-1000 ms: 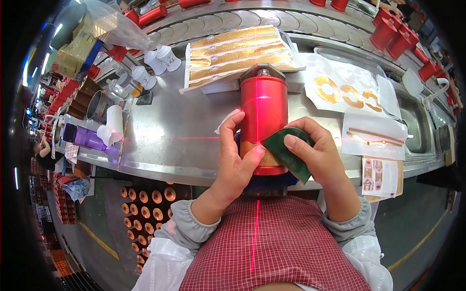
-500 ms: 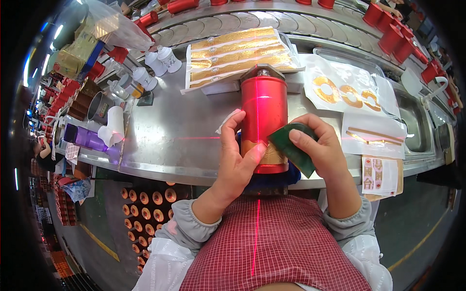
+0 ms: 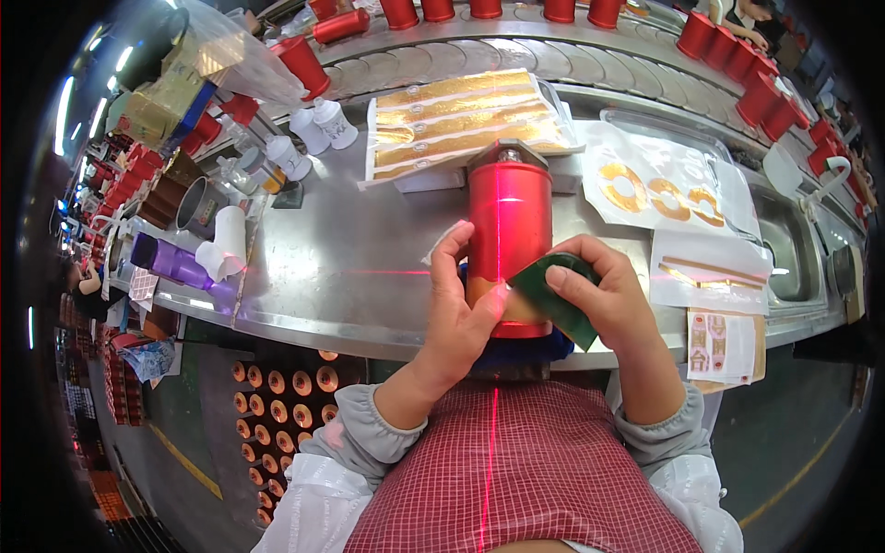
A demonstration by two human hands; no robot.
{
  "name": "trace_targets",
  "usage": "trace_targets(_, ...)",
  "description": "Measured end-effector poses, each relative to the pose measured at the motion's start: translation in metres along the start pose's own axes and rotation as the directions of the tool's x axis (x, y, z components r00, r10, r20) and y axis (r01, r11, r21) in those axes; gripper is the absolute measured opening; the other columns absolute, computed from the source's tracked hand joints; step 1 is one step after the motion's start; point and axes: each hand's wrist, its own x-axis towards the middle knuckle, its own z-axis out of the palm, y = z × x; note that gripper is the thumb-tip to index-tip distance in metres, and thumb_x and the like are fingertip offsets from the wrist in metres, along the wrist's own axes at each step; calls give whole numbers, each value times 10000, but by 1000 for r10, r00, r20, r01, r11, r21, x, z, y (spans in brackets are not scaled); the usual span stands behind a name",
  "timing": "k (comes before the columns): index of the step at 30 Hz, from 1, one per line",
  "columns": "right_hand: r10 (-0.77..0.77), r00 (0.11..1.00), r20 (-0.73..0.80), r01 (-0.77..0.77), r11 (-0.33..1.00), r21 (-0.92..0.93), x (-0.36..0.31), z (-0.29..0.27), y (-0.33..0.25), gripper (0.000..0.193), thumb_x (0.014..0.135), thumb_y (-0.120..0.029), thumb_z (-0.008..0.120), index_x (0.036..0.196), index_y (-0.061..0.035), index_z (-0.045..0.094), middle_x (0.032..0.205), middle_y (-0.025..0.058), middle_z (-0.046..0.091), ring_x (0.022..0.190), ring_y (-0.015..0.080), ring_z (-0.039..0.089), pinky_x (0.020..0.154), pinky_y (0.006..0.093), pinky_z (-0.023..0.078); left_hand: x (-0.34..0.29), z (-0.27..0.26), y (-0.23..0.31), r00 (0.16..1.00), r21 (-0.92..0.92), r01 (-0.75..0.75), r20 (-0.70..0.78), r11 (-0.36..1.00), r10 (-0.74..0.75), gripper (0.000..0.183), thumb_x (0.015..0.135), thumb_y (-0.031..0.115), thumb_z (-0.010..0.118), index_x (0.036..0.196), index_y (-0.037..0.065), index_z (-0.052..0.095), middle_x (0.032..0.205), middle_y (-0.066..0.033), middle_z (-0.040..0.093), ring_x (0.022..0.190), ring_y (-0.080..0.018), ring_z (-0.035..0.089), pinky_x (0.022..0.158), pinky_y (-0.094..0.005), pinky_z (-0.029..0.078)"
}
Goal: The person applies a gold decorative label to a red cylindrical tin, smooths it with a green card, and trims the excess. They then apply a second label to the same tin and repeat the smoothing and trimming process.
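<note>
Left hand (image 3: 454, 323): half-curled, thumb on red bottle (image 3: 516, 217)
Right hand (image 3: 616, 297): pinching green scraper (image 3: 564, 315) — bottle's just left, long axis pointing away

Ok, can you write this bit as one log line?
left hand: touching red cylinder | right hand: holding green flat tool at gold band | beyond cylinder: gold-striped sheet
</note>
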Motion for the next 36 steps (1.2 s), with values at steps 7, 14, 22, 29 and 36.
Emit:
trace_targets(7,1,1000,-1,-2,1000,-29,-1,6,-7,223,846,-150,677,999,-9,597,853,42,635,738,92,606,629,236,501,-4,0,-11,990,182,-96,-81,979,112,620,878,178,606,1384,-32,317,1375,-210,378,1284,-337,383,1133,-403,244)
trace_targets(14,-1,987,-160,32,982,188,-12,-9,13,207,861,-122,661,1007,-8,568,873,47,633,752,97,612,648,230,509,-36,-16,3,825,625,-531,224,572,519,534,891,391,634,1284,56,498,1186,-110,584,1279,-328,419,1137,-592,142)
trace_targets(22,-186,968,-166,189,982,1,-15,-10,12,205,866,-78,673,1026,-26,556,915,32,627,793,83,585,722,211,478,-20,-9,16,743,610,-666,493,428,453,522,825,400,685,1253,118,586,1224,-106,566,1331,-304,389,1151,-584,91)
trace_targets(29,-549,708,444,706,521,-480,-14,9,-10,317,604,-12,781,893,-85,674,836,58,619,749,249,571,688,382,436,-29,-21,9,895,706,-436,274,558,352,930,726,348,774,1464,20,314,1415,-236,415,1331,-419,348,1125,-589,181)
trace_targets(36,-453,714,534,685,610,-398,-7,18,-31,228,688,-41,769,887,-83,668,775,101,595,754,288,603,640,391,462,-26,-24,1,866,687,-494,334,533,372,845,798,361,724,1435,-46,347,1410,-290,418,1329,-420,409,1132,-584,198)
